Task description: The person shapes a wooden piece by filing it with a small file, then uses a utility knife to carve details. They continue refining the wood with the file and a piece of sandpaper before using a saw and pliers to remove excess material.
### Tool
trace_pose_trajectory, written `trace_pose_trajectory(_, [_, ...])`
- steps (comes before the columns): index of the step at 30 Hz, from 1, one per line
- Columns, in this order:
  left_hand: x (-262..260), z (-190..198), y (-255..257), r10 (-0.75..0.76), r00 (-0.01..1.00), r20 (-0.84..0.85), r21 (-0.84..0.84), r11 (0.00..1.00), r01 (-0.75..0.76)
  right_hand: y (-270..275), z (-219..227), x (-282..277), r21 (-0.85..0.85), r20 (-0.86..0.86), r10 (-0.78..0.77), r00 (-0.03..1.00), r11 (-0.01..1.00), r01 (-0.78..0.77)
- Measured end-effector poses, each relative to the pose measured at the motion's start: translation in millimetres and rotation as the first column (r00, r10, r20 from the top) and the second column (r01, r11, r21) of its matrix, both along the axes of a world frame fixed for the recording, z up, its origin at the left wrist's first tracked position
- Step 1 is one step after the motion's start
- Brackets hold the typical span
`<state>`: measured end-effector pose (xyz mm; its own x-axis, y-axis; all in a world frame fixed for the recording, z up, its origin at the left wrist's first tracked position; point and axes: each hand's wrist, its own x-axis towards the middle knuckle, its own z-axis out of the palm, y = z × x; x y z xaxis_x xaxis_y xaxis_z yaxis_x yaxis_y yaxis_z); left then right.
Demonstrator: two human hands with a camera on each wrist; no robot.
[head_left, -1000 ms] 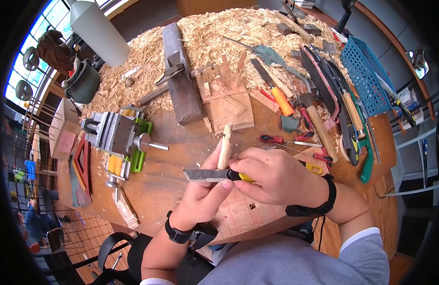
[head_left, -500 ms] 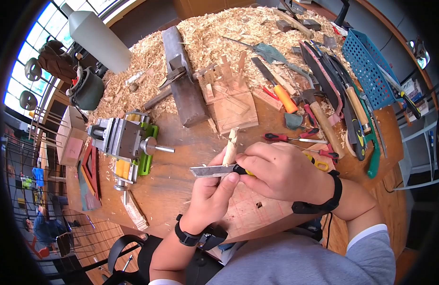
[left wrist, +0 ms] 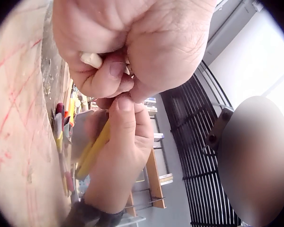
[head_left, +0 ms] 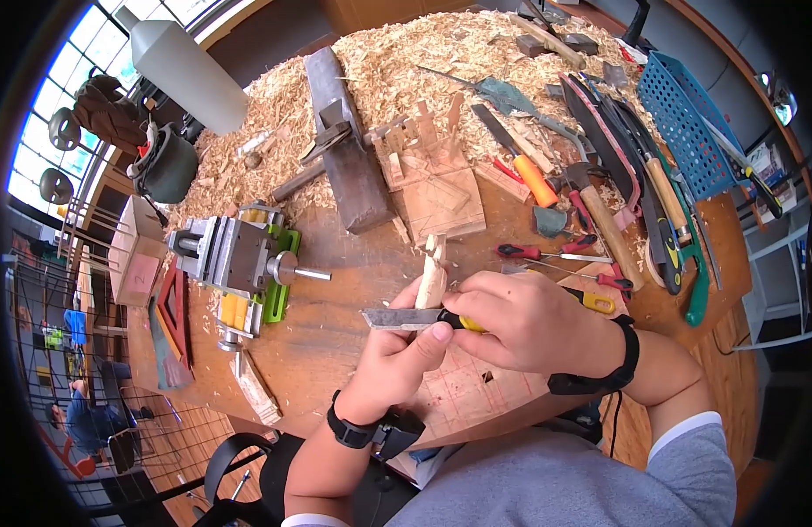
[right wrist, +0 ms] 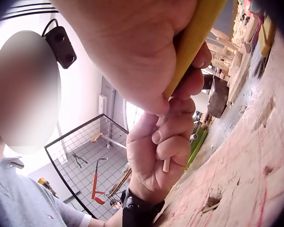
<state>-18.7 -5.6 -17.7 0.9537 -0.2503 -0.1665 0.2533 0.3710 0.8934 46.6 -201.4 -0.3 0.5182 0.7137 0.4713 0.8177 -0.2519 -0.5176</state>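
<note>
My left hand [head_left: 390, 362] grips a small carved wooden piece [head_left: 433, 279], its notched end pointing away from me. Its pale lower end [left wrist: 91, 59] pokes out between the curled fingers in the left wrist view. Across the wood lies the steel blade of a chisel [head_left: 402, 320], slant-tipped and pointing left. My right hand [head_left: 536, 318] holds the chisel close to the blade, with the yellow handle [right wrist: 195, 45] running back under the palm. The left thumb [head_left: 435, 337] is at the blade's near edge, by the black neck. Fingers hide where edge meets wood.
A marked wooden board [head_left: 472, 391] lies under the hands. Left of them stands a vise [head_left: 234, 255]. Ahead are a wooden plane [head_left: 346, 167] and heaped shavings [head_left: 397, 53]. Screwdrivers [head_left: 518, 251], a hammer [head_left: 608, 220] and a blue basket [head_left: 687, 132] are at the right.
The head view has shifted, so the bench and hands sit somewhat further right in it. Both hands keep their hold, and the blade still lies across the wooden piece.
</note>
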Motion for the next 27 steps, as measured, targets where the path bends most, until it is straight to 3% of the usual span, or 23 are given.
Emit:
trace_pose_trajectory(7, [-2.5, -3.7, 1.3, 0.011, 1.000, 0.015, 0.006, 1.000, -0.011, 0.4, 3.4, -1.0, -0.009, 0.066, -0.041, 0.997, 0.999, 0.042])
trace_pose_trajectory(15, [1.3, -13.4, -6.1, 0.134, 0.978, 0.158, 0.088, 0.985, -0.150, -0.7, 4.3, 1.2, -0.010, 0.135, -0.101, 0.986, 0.995, 0.103])
trace_pose_trajectory(19, [1.2, -9.5, -3.7, 0.130, 0.982, 0.137, 0.173, 0.973, -0.153, 0.2, 2.2, 2.3, -0.026, 0.159, -0.103, 0.982, 0.994, 0.109])
trace_pose_trajectory(21, [0.8, -15.2, 3.5, 0.040, 0.990, 0.138, 0.241, 0.968, -0.072, 2.1, 0.9, 3.3, 0.007, 0.162, -0.146, 0.976, 0.989, 0.147])
trace_pose_trajectory(25, [2.7, -12.3, -1.4, 0.087, 0.993, 0.084, 0.134, 0.986, -0.098, -0.7, 2.8, 4.5, -0.002, 0.094, -0.173, 0.980, 0.985, 0.174])
trace_pose_trajectory(27, [2.5, -12.7, 5.1, -0.051, 0.999, 0.011, 0.120, 0.991, 0.050, -2.1, 2.2, 6.3, 0.002, 0.001, -0.090, 0.996, 0.996, 0.090])
